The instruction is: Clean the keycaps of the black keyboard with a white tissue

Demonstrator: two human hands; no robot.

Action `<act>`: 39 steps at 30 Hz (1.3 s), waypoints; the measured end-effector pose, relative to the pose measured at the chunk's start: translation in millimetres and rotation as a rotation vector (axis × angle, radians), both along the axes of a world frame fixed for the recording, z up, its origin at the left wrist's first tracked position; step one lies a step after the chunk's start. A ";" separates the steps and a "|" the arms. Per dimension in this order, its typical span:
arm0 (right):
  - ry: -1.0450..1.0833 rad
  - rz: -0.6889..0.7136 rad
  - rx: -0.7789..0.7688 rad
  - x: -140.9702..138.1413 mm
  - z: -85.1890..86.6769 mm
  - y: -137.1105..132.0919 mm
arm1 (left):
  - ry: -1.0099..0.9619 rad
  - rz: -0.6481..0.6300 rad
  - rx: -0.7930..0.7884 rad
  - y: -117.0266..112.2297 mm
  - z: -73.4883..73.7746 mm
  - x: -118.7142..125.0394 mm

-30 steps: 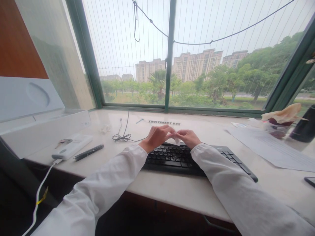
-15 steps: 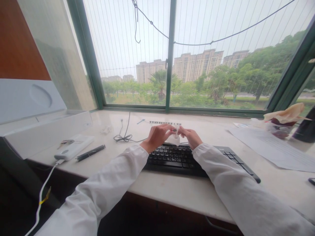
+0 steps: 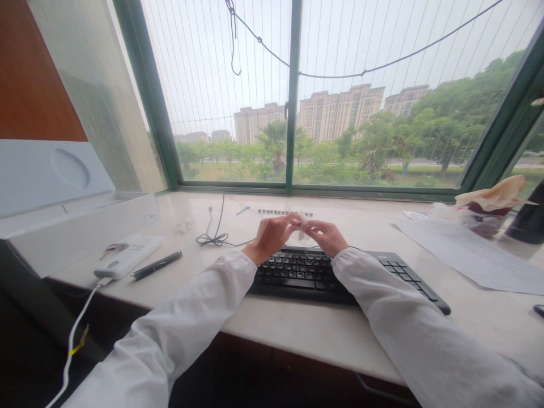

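My left hand has its thumb and fingertips pinched on a small dark piece, probably a keycap, mostly hidden by the fingers. Thin white tissue is wrapped against that piece, partly poking up above the fingertips. On its other side, my right hand pinches the tissue, the two hands' fingertips meeting. Both are just above the back edge of a black keyboard. Beyond the fingers, a row of small dark keycaps runs along the desk. A small blue stick lies left of that row.
On the left are a black pen, a white power bank with keys on it, and an open white box. A coiled cable lies behind. Printed paper and a dark bottle are at right.
My right hand has turned slightly and its fingers have shifted across the tissue. The tissue has been drawn up around the dark piece. My left hand has barely moved.
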State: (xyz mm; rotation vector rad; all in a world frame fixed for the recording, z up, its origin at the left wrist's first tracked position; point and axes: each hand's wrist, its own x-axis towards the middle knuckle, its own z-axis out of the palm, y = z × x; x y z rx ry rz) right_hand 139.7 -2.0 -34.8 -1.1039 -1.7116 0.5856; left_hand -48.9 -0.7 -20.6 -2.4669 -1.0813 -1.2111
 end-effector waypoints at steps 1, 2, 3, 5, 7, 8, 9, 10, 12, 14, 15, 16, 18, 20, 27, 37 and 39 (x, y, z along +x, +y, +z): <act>0.003 -0.018 0.007 0.2 0.3 -0.3 | 0.004 0.003 0.001 -0.6 0.2 0.2; 0.006 -0.033 0.016 0.4 0.6 -0.7 | 0.006 0.000 0.002 -1.2 0.5 0.3; 0.008 -0.045 0.026 0.7 1.0 -1.1 | 0.006 -0.008 0.001 -2.0 0.7 0.5; 0.005 -0.067 0.047 1.5 1.9 -2.2 | 0.003 -0.027 -0.005 -3.7 1.2 0.9; -0.018 -0.094 0.047 2.5 2.9 -3.2 | 0.007 -0.041 -0.013 -5.3 1.7 1.2; -0.032 -0.110 0.037 2.9 3.3 -3.5 | 0.015 -0.045 -0.016 -5.9 1.9 1.3; -0.044 -0.126 0.023 3.2 3.7 -3.8 | 0.025 -0.047 -0.019 -6.4 2.0 1.5; -0.053 -0.140 0.007 3.3 4.0 -4.0 | 0.038 -0.047 -0.021 -6.8 2.1 1.6; -0.059 -0.156 -0.022 3.0 4.1 -4.2 | 0.061 -0.048 -0.019 -7.3 2.0 2.0; -0.054 -0.167 -0.040 2.4 3.8 -4.1 | 0.069 -0.050 -0.009 -7.4 1.6 2.4; -0.046 -0.169 -0.046 2.1 3.5 -3.8 | 0.068 -0.052 -0.004 -7.4 1.4 2.5; -0.034 -0.167 -0.054 2.0 3.2 -3.4 | 0.066 -0.056 0.002 -7.3 1.2 2.6; 0.007 -0.143 -0.094 1.8 2.4 -2.2 | 0.058 -0.064 0.016 -6.9 0.7 2.7; 0.064 -0.103 -0.149 1.2 1.6 -1.2 | 0.048 -0.073 0.031 -6.3 0.1 2.5; 0.236 -0.054 -0.141 -6.6 -1.2 -2.9 | 0.007 -0.064 0.055 -5.2 -1.1 2.6; 0.413 0.052 -0.216 -6.0 -7.9 4.1 | -0.029 -0.014 0.077 -3.3 -1.2 2.6; 0.444 0.034 -0.221 -5.6 -9.6 6.6 | -0.030 -0.011 0.084 -2.7 -1.6 2.6</act>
